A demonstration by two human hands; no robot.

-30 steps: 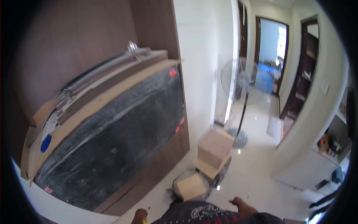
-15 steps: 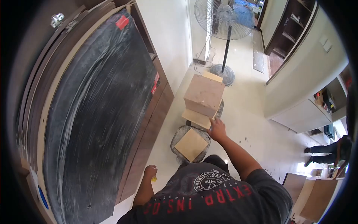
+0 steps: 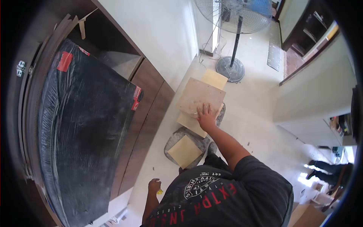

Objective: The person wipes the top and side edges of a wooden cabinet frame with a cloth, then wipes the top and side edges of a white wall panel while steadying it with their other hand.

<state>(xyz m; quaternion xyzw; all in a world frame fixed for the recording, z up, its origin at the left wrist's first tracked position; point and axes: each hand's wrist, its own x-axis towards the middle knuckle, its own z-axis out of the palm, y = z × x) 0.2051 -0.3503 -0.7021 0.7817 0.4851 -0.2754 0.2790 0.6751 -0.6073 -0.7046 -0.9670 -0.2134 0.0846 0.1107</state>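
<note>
Right hand point(image 3: 206, 117) lies spread flat on the wooden box point(image 3: 202, 97) near its front edge; left hand point(image 3: 154, 185) hangs curled around something small and yellow. Next: gripping the box.

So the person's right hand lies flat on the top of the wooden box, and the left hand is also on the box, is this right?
Not quite. In the head view the right hand does lie flat on the wooden box, but the left hand hangs low by the person's side, away from the box, holding something small and yellow.
</note>
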